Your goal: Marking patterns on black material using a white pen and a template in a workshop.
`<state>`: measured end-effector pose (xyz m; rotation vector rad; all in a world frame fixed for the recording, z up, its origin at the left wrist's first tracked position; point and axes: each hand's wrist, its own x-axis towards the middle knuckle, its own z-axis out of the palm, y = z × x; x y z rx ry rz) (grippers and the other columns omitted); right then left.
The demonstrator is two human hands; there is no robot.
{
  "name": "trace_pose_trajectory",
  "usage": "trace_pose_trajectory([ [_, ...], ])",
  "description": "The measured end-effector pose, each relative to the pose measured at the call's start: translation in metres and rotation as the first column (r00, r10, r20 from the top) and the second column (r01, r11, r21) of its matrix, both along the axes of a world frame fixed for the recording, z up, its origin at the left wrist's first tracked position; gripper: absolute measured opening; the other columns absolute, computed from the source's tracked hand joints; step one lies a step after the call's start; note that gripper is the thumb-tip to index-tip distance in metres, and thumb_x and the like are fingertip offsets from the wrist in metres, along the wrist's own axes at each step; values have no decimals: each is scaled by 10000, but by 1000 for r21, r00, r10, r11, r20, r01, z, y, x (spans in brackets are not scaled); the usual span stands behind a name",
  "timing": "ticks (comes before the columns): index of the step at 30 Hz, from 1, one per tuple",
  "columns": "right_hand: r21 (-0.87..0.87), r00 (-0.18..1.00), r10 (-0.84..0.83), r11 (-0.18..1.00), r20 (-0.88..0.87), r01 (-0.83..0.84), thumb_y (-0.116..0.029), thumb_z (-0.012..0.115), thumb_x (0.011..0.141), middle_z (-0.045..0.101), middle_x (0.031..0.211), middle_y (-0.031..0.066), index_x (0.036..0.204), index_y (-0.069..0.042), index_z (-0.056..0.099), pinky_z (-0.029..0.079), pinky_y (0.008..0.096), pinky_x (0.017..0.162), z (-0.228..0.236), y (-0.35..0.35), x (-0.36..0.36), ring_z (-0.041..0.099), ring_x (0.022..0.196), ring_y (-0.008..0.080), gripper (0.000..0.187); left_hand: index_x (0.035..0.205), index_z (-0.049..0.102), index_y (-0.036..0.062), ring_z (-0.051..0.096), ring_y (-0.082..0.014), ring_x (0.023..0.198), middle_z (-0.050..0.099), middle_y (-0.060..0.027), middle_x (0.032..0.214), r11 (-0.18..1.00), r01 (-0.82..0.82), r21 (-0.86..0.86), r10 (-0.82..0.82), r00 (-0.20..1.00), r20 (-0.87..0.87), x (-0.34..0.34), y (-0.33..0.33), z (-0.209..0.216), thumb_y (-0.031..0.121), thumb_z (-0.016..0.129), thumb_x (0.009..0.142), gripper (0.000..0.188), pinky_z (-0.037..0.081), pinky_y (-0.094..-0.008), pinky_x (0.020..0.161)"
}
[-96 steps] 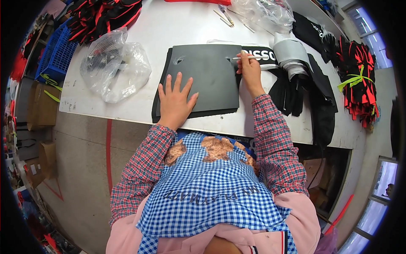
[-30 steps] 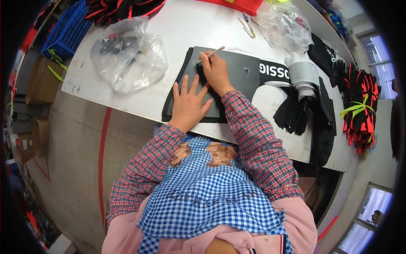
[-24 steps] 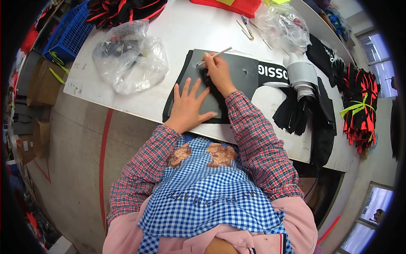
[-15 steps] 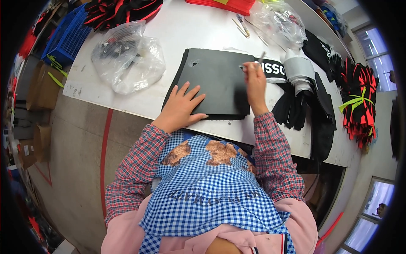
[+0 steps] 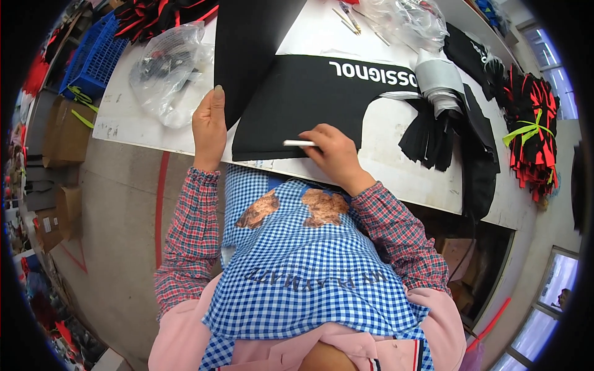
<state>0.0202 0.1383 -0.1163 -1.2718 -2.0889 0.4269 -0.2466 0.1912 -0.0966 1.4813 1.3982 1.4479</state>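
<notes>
My left hand (image 5: 211, 127) grips the lower edge of a stiff dark template sheet (image 5: 250, 49), its thumb against the face. The sheet stands tilted up off the work, and its top runs out of view. Beneath and to the right lies a stack of black fabric pieces (image 5: 303, 102) with white lettering along the far edge and a curved cut-out on the right. My right hand (image 5: 337, 154) is closed round a slim white pen (image 5: 299, 143), which points left just over the fabric near the table's front edge.
On the white table (image 5: 167, 139) are a clear plastic bag (image 5: 170, 77) at left, several thin sticks (image 5: 348, 21) at the back, and a rolled white-and-black bundle (image 5: 440, 77) at right. Red-black strips (image 5: 529, 136) hang off the right side. A blue crate (image 5: 96, 52) stands far left.
The template sheet, flat on the fabric before, is now raised to the left by my left hand, baring the black fabric. My right hand has come nearer and left with the pen.
</notes>
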Motion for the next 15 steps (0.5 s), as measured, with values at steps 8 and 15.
trace_pose_trajectory([
  [8,104,938,164,973,307,-204,-170,771,847,699,998,48,1076,-77,753,587,334,741,-12,8,-17,690,938,214,249,811,573,37,294,-41,665,354,82,701,1000,-16,-15,16,999,49,3,-5,-5,425,510,1094,484,283,-244,569],
  [15,47,910,220,967,350,-252,-207,748,879,705,1003,58,1080,-76,753,589,335,739,-1,13,-15,694,943,218,240,791,543,48,293,-42,657,349,82,692,1000,6,-5,-6,999,45,3,-5,-9,417,516,1093,478,277,-248,564],
])
